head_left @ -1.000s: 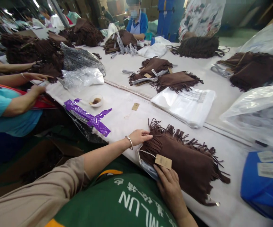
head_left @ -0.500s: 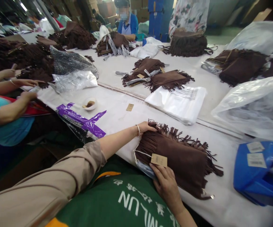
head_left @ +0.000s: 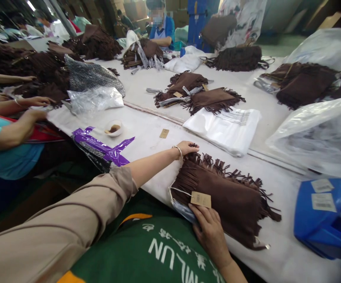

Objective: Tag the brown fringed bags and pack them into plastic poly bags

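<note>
A dark brown fringed bag lies flat on the table in front of me. At its far left corner my left hand is closed, pinching strands of the fringe. My right hand rests on the bag's near edge, fingers stretched out flat, with the fingertips at the lower edge of a tan hang tag. A white cord ties that tag to the bag's left side. Grey wrapping shows at the near left corner, partly hidden by my right hand.
A blue tape dispenser stands to the right. Beyond the bag lie clear plastic bags, a loose tag and a small bowl. More brown fringed bags lie farther back. A co-worker's arms reach in from the left.
My left hand has lifted slightly up and away along the fringe corner. My right hand stays on the bag. Across the table, a person has raised a brown bag.
</note>
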Demonstrator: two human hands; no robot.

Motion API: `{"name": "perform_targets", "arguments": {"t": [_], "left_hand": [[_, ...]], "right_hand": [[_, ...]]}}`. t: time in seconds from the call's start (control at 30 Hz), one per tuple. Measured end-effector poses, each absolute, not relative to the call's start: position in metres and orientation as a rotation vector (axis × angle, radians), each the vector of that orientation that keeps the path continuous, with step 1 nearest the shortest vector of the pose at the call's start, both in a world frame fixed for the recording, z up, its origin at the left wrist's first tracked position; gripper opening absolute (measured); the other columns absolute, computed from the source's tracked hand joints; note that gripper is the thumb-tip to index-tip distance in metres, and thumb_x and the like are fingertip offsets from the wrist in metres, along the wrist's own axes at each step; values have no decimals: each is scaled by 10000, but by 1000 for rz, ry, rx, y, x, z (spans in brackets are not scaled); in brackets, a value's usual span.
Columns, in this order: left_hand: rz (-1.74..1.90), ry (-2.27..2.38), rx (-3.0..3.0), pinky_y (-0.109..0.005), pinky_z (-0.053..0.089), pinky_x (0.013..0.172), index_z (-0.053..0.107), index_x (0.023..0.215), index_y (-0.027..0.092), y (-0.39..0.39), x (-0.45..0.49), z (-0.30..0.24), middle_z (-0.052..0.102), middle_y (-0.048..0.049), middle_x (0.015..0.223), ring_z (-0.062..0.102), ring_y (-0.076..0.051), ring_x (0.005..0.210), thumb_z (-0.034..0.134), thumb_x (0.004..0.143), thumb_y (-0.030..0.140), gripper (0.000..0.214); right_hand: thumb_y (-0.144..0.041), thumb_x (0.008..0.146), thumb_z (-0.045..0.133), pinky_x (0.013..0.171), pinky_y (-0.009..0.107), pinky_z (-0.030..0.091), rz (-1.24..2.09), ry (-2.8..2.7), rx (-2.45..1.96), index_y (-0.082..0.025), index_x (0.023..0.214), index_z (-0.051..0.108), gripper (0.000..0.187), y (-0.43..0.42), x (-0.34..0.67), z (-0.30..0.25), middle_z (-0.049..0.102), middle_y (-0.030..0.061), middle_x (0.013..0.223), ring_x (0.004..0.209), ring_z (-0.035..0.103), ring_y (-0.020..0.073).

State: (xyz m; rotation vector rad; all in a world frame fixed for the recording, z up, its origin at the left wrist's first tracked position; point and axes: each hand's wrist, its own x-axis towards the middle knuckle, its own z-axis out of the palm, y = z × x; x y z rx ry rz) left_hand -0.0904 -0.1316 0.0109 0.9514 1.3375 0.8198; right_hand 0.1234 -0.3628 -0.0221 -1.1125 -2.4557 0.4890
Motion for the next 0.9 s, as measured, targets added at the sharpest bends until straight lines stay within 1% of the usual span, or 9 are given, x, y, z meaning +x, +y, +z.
{"name": "perform_targets", "arguments": {"t": [0.1, 0.23, 0.3, 0.37, 0.47, 0.57, 0.7, 0.8, 0.9], "left_hand": [[884, 1328, 843, -317, 522, 776, 583, 1082, 88, -122, -105, 16, 691, -107, 878, 662, -173, 814, 633, 837, 224, 284], [1024, 1423, 778, -234, 497, 821, 527, 1141, 148, -144, -146, 27, 686, -80, 960, 652, -114, 883, 559, 908, 314, 287], [1004, 1478, 762, -250, 512, 785, 574, 1046, 118, -171, -162, 30, 694, -90, 866, 666, -136, 809, 579, 887, 396, 321], [856, 1458, 730, -311, 537, 731, 624, 929, 73, -200, -167, 29, 694, -129, 781, 677, -193, 731, 615, 829, 504, 442], [623, 1284, 643, -333, 547, 717, 655, 909, 71, -222, -155, 19, 703, -139, 816, 684, -215, 738, 630, 768, 600, 547], [503, 1083, 541, -295, 542, 726, 656, 933, 101, -208, -136, 7, 711, -95, 855, 678, -176, 749, 666, 755, 567, 499], [402, 854, 458, -310, 532, 798, 662, 933, 76, -174, -115, -2, 714, -117, 895, 679, -203, 817, 784, 672, 364, 407], [493, 813, 511, -332, 526, 826, 664, 963, 76, -160, -100, -1, 710, -132, 933, 680, -226, 855, 805, 617, 250, 413], [707, 904, 759, -384, 513, 870, 659, 1007, 72, -160, -89, 5, 707, -136, 941, 675, -242, 875, 772, 666, 292, 422]], "right_hand": [[-123, 840, 519, 970, 421, 348, 491, -2445, -1093, -228, 1339, 446, 515, -362, 123, -22, 577, 56, 1204, 1076, 496, 249], [-117, 830, 527, 969, 418, 347, 493, -2430, -1087, -229, 1338, 449, 526, -362, 122, -20, 584, 52, 1198, 1064, 500, 246], [-116, 829, 525, 973, 418, 342, 491, -2425, -1073, -232, 1340, 447, 529, -362, 123, -21, 583, 48, 1203, 1067, 499, 246], [-117, 833, 518, 980, 424, 333, 477, -2424, -1054, -232, 1342, 445, 527, -361, 124, -24, 579, 47, 1215, 1079, 494, 250], [-120, 832, 515, 972, 420, 330, 419, -2427, -997, -226, 1343, 445, 527, -359, 127, -32, 580, 46, 1217, 1080, 495, 252], [-130, 827, 523, 957, 408, 335, 376, -2436, -951, -222, 1346, 442, 533, -357, 128, -36, 582, 45, 1211, 1064, 498, 250], [-118, 810, 540, 978, 414, 322, 434, -2435, -1031, -216, 1332, 452, 538, -359, 125, -31, 580, 46, 1194, 1071, 483, 252], [-111, 803, 547, 980, 410, 329, 505, -2426, -1091, -229, 1325, 454, 544, -361, 123, -24, 578, 41, 1192, 1077, 478, 248], [-111, 797, 555, 977, 410, 337, 552, -2426, -1122, -244, 1332, 445, 562, -361, 123, -21, 574, 38, 1200, 1079, 480, 246]]}}
